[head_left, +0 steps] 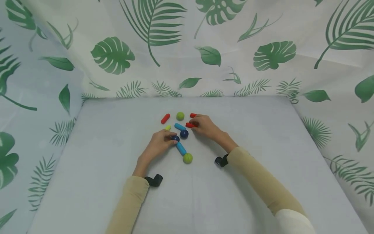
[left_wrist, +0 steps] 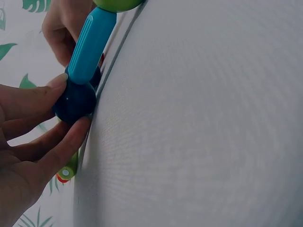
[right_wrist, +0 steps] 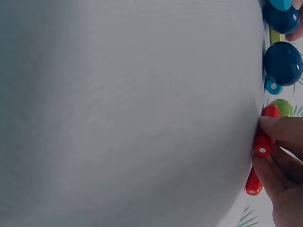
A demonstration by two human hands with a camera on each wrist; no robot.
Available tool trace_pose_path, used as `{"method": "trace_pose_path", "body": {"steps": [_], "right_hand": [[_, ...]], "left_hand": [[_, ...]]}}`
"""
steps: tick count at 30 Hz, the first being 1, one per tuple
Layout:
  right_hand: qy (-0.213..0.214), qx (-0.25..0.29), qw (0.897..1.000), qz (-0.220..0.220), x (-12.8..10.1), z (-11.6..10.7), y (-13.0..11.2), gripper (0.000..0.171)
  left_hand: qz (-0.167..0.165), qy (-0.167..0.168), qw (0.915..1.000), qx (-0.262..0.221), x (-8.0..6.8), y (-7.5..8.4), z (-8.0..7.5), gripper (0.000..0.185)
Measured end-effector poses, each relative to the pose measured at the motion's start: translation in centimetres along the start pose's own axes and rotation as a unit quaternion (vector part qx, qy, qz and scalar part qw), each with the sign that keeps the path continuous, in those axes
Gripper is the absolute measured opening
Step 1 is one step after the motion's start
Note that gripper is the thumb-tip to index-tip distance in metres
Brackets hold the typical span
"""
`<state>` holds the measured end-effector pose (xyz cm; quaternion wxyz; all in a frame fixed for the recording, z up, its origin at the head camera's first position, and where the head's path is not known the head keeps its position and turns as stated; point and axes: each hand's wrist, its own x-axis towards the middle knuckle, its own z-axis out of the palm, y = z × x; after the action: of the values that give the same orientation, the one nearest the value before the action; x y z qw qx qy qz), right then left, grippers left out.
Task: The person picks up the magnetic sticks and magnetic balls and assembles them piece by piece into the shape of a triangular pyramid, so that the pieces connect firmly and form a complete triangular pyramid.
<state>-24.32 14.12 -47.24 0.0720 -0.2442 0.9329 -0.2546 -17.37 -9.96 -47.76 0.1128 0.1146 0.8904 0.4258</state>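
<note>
My left hand (head_left: 159, 143) pinches a dark blue ball (left_wrist: 75, 101) between thumb and fingertips. Joined to that ball is a light blue rod (head_left: 181, 149), with a green ball (head_left: 188, 158) at its other end. My right hand (head_left: 205, 126) holds a red rod (right_wrist: 264, 137) between thumb and fingers, low over the table. A second red rod (right_wrist: 253, 183) lies just beyond those fingers. Between the hands sits another dark blue ball (head_left: 184, 134), touching a light blue rod (head_left: 179, 126). A yellow-green rod (head_left: 168, 127) shows partly behind my left hand.
Farther back on the white table (head_left: 248, 195) lie one more red rod (head_left: 165, 118) and a green ball (head_left: 180, 116). A leaf-patterned cloth (head_left: 175, 71) hangs behind the table and at its sides. Black wrist cameras (head_left: 155, 180) sit close above the tabletop.
</note>
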Motion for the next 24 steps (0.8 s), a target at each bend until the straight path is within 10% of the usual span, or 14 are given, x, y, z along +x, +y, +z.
{"method": "trace_pose_path", "body": {"steps": [24], "right_hand": [[0.000,0.003,0.999,-0.045,-5.5,-0.7,-2.5,0.027]], "left_hand": [[0.000,-0.008,1.0000,0.005,-0.2,0.3,-0.1,0.037]]}}
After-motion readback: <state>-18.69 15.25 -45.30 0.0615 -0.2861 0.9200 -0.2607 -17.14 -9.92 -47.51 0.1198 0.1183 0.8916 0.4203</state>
